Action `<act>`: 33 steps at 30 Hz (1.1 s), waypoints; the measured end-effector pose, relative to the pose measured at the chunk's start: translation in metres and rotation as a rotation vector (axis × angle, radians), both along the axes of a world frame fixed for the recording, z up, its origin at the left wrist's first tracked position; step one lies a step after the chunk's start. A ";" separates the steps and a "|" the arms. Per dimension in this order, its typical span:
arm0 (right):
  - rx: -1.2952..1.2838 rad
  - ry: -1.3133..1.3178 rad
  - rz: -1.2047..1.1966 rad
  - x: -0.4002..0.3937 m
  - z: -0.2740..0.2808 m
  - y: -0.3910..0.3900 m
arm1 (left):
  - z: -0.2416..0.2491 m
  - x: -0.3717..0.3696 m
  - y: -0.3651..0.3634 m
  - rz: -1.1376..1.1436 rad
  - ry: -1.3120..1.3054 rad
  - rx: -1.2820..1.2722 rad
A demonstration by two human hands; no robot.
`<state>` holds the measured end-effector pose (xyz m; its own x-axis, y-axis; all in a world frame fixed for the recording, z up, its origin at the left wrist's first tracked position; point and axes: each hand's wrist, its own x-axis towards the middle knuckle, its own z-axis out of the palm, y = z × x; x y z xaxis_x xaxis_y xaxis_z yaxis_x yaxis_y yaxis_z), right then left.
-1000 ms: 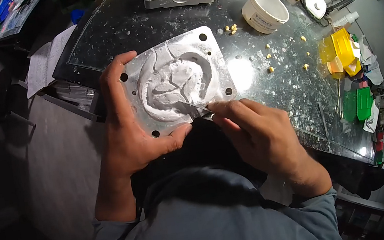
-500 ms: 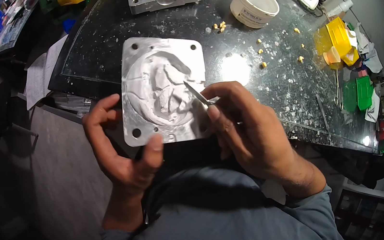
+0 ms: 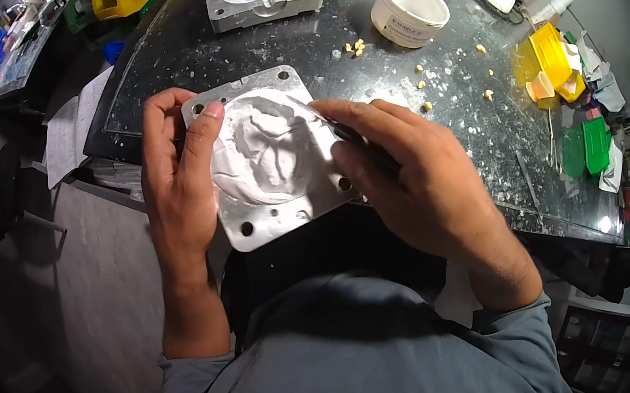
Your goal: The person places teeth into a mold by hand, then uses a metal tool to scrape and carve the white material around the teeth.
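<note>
While it lies near the middle of the frame over the dark table's (image 3: 483, 142) near edge, the metal mould plate (image 3: 277, 201) is gripped along its left side by the left hand (image 3: 174, 187), thumb across the upper left corner and fingers curled behind, out of sight. White plaster (image 3: 262, 156) fills the plate's hollow. To the right, the right hand (image 3: 408, 176), knuckles up, pinches a thin blade (image 3: 311, 109) whose tip touches the plaster; its handle is hidden under the fingers. Further up and right stands a white tub (image 3: 408, 11).
</note>
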<state>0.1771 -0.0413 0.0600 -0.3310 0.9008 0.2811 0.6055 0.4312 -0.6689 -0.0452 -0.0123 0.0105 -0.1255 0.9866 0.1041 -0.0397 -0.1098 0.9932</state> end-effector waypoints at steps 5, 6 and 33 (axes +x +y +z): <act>-0.250 0.125 -0.014 -0.007 0.021 -0.003 | 0.000 0.018 -0.016 0.118 -0.018 0.041; -0.329 0.291 0.038 -0.003 0.022 -0.001 | -0.003 0.022 -0.016 0.161 -0.074 0.057; 0.464 0.209 -0.254 0.049 -0.012 -0.027 | -0.023 0.008 0.006 0.001 -0.514 -0.021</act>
